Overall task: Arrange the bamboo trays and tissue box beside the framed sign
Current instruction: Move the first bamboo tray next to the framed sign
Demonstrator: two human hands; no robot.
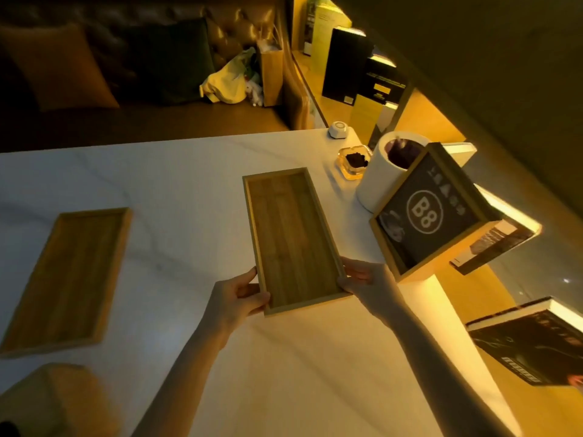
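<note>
While hands grip tray [291, 238], blurred box [53, 402] cut off bottom-left.

Honey-brown striped bamboo trays [291, 238] [67, 279] lie on a white, grey-veined table [176, 171]; the black framed sign [426, 212] bears white "B8".

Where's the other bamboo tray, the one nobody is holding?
The loose bamboo tray lies flat at the left of the white table, well apart from the held tray and the framed sign.
</note>
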